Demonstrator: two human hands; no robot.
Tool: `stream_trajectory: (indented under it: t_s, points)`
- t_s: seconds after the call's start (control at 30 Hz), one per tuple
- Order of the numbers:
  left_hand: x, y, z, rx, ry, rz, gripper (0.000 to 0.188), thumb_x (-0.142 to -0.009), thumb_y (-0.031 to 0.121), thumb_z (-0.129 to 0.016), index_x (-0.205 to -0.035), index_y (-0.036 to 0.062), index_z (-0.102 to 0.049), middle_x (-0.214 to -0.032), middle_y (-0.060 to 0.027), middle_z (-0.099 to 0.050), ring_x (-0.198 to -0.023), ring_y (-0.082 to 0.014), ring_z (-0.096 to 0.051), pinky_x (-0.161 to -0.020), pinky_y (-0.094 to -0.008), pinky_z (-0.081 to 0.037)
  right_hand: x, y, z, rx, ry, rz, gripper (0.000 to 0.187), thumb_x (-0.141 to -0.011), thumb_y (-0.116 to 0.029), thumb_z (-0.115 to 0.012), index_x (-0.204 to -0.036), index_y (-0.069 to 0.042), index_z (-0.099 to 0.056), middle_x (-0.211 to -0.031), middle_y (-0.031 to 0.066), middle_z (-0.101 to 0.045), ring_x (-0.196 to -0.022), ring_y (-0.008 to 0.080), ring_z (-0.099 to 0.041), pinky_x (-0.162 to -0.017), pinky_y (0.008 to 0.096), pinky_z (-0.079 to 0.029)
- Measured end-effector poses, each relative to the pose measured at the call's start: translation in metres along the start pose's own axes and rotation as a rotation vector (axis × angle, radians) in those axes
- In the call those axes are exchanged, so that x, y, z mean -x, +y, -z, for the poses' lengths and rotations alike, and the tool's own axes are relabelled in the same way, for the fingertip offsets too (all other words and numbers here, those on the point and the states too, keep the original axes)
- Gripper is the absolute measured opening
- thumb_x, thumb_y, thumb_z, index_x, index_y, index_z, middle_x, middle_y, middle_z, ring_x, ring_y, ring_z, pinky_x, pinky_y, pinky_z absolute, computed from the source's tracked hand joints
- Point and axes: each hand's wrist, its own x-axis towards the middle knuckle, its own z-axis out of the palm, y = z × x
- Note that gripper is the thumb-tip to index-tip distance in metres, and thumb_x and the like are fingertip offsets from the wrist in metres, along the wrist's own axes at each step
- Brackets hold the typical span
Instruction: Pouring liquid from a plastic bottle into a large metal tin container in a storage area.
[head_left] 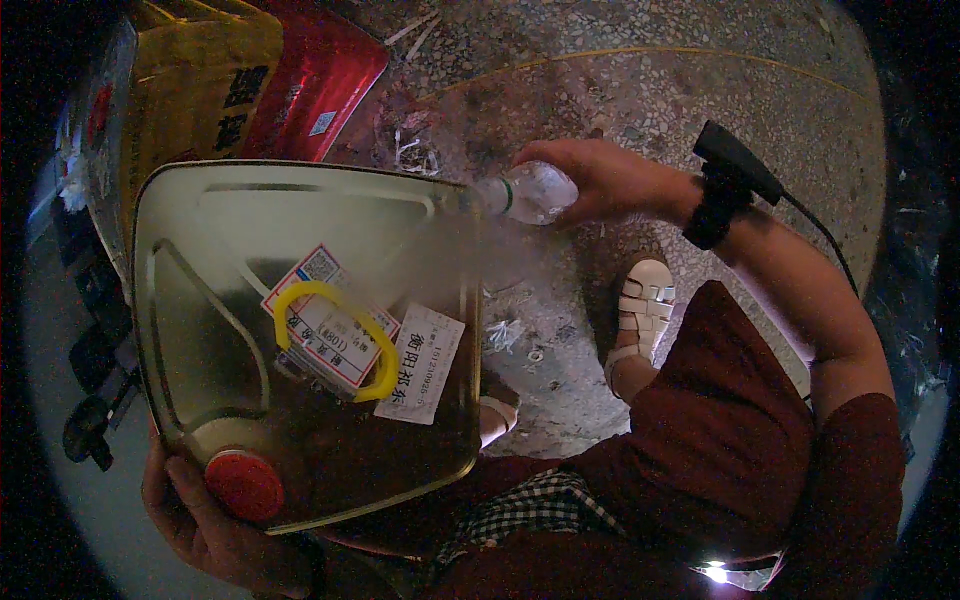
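Observation:
A large square metal can (215,300) is tilted up on the left, its top face turned toward me. On that face are a red screw cap (244,484), a yellow plastic handle (380,345) and white paper labels (424,365). My left hand (220,540) grips the can's lower left corner beside the cap, thumb on the edge. Over by the can's right edge, my right hand (600,180) is wrapped round a clear plastic bottle (540,192) with a green ring at its neck. The bottle points left at the can; a hazy blur hides its mouth.
Beyond the can stand a gold box (200,85) and a shiny red box (325,80). The speckled stone floor (560,100) carries plastic scraps (415,145) and a thin yellow line. My sandalled foot (645,300) is right of the can. A cable (825,235) runs from my wrist strap.

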Motion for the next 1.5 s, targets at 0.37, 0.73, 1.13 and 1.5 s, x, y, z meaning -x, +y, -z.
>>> stream_trajectory:
  t_s: [0.37, 0.73, 1.13, 1.5]
  points:
    - [0.0, -0.001, -0.003, 0.003, 0.06, 0.052, 0.026, -0.103, 0.014, -0.052, -0.121, -0.0031, -0.058, -0.131, -0.0185, -0.06, -0.119, -0.0232, -0.058, -0.103, -0.0345, -0.046, 0.001, 0.009, 0.001, 0.051, 0.006, -0.03, 0.073, -0.071, -0.017, -0.083, -0.136, -0.012, -0.049, -0.123, 0.0153, -0.063, -0.117, 0.0319, -0.061, -0.099, 0.0414, -0.049]
    - [0.001, 0.005, -0.003, 0.002, 0.052, 0.021, 0.026, -0.103, 0.012, -0.05, -0.122, -0.004, -0.057, -0.131, -0.0192, -0.06, -0.12, -0.0243, -0.058, -0.104, -0.0355, -0.046, 0.001, 0.0, 0.005, 0.016, 0.001, 0.0, 0.069, -0.073, -0.017, -0.083, -0.133, -0.011, -0.051, -0.122, 0.0151, -0.064, -0.116, 0.0324, -0.061, -0.097, 0.0411, -0.049]
    - [0.001, 0.006, -0.004, 0.034, 0.033, 0.013, 0.026, -0.102, 0.011, -0.05, -0.121, -0.0046, -0.057, -0.132, -0.0204, -0.059, -0.12, -0.0259, -0.058, -0.104, -0.0369, -0.047, 0.002, 0.001, 0.006, 0.069, 0.017, 0.034, 0.067, -0.073, -0.017, -0.082, -0.132, -0.011, -0.051, -0.122, 0.0168, -0.063, -0.116, 0.0357, -0.061, -0.098, 0.0434, -0.049]
    - [0.001, 0.005, -0.005, 0.021, 0.053, 0.048, 0.026, -0.102, 0.01, -0.05, -0.122, -0.0058, -0.057, -0.131, -0.0208, -0.059, -0.118, -0.026, -0.059, -0.104, -0.0371, -0.047, 0.003, 0.004, 0.005, 0.022, -0.02, -0.068, 0.071, -0.07, -0.013, -0.082, -0.134, -0.01, -0.051, -0.126, 0.0154, -0.062, -0.12, 0.0334, -0.059, -0.101, 0.0422, -0.047]
